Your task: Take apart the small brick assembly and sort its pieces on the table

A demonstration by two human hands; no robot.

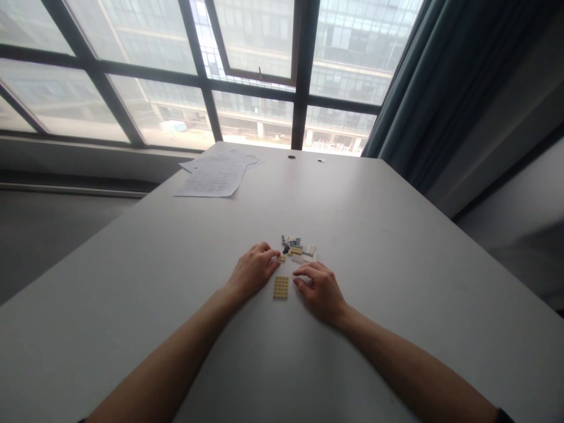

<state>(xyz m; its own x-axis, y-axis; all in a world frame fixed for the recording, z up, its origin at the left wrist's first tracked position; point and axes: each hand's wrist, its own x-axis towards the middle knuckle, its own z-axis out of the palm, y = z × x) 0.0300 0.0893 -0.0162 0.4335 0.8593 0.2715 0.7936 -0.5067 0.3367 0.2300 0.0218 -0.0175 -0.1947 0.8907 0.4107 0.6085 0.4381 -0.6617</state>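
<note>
A tan studded plate (281, 287) lies flat on the white table (396, 247) between my two hands. Just beyond it sits a small heap of loose building bricks (298, 247) in tan, white, grey and blue. My left hand (254, 271) rests on the table left of the plate, fingers curled, fingertips pinching at a small tan piece (281, 258) at the heap's near edge. My right hand (318, 288) rests right of the plate, fingers bent and together, tips near the heap; what they hold, if anything, is hidden.
Sheets of printed paper (214, 175) lie at the table's far left. Two small dark holes (291, 157) mark the far edge. Large windows (247, 70) stand behind the table, and a dark curtain (440, 76) hangs at the right.
</note>
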